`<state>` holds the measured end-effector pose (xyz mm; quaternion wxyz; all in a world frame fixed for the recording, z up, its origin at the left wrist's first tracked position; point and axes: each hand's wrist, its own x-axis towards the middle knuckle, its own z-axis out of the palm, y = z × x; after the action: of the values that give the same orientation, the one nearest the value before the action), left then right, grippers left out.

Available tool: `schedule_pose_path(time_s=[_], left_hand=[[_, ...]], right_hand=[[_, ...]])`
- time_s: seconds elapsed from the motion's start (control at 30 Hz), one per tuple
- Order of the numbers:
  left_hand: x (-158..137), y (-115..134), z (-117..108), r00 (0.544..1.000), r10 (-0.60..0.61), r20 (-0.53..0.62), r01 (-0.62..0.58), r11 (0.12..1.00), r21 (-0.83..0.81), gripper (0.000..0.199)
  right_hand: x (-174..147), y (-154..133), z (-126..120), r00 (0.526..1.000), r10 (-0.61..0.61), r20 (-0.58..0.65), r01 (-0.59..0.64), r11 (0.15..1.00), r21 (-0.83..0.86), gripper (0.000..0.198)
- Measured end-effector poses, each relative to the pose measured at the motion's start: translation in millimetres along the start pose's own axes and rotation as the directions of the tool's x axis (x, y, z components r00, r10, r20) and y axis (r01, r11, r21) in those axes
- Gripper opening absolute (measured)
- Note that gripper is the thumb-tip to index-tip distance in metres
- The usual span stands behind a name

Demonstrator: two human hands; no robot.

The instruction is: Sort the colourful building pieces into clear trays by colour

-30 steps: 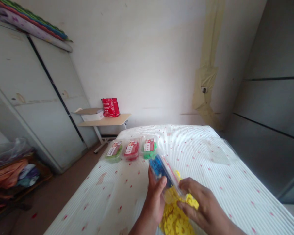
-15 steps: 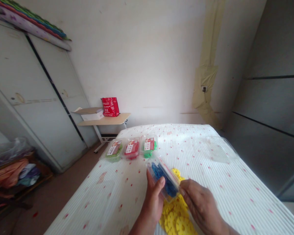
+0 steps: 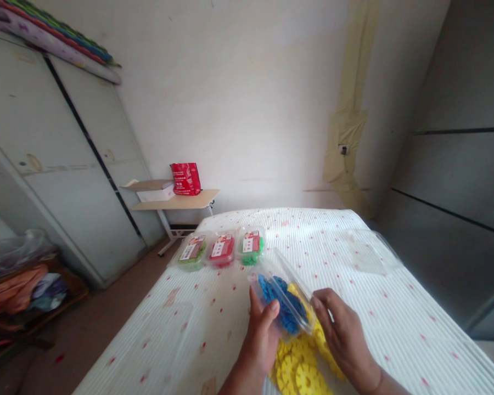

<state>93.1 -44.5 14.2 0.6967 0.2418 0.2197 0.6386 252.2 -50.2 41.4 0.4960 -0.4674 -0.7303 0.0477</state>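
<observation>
My left hand (image 3: pixel 258 340) grips a clear plastic box of blue toy pieces (image 3: pixel 283 303) from its left side, thumb on top. My right hand (image 3: pixel 341 334) holds the box's right edge, where the clear lid (image 3: pixel 290 270) stands lifted open. Under both hands lies a heap of yellow gear-shaped pieces (image 3: pixel 298 368) on the bed (image 3: pixel 189 340). Three closed boxes sit in a row farther back: light green (image 3: pixel 191 253), red (image 3: pixel 222 249) and green (image 3: pixel 251 246).
An empty clear plastic container (image 3: pixel 366 252) lies at the bed's far right. A small table (image 3: pixel 177 203) with a red bag (image 3: pixel 185 179) and a white box stands by the wall. A wardrobe (image 3: pixel 45 164) is at the left, clothes piled on the floor below.
The box of blue pieces has turned flatter and its lid has come open. My right hand has slid to the box's right edge, uncovering more yellow pieces.
</observation>
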Motion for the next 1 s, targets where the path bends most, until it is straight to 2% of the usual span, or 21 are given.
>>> schedule_pose_path(time_s=[0.17,0.27,0.5,0.73,1.0], left_hand=[[2,10,-8,1.0,0.021,-0.011,-0.021,0.999,0.027,0.078],[3,20,-10,1.0,0.016,-0.014,-0.014,0.993,0.118,0.071],[3,32,1,1.0,0.021,-0.02,-0.015,0.964,0.264,0.07],[6,40,10,1.0,-0.024,-0.016,0.028,0.933,0.358,0.079],[6,48,16,0.998,-0.05,0.033,0.031,0.897,0.442,0.075]], right_hand=[[1,9,-3,0.995,0.093,-0.027,-0.093,0.996,-0.004,0.021],[6,19,-11,0.985,0.167,-0.052,-0.167,0.986,0.007,0.028],[13,36,-21,0.958,0.283,-0.054,-0.278,0.958,0.074,0.037],[13,33,-15,0.948,0.319,-0.007,-0.314,0.934,0.17,0.041],[15,31,-15,0.946,0.323,-0.029,-0.311,0.928,0.206,0.046]])
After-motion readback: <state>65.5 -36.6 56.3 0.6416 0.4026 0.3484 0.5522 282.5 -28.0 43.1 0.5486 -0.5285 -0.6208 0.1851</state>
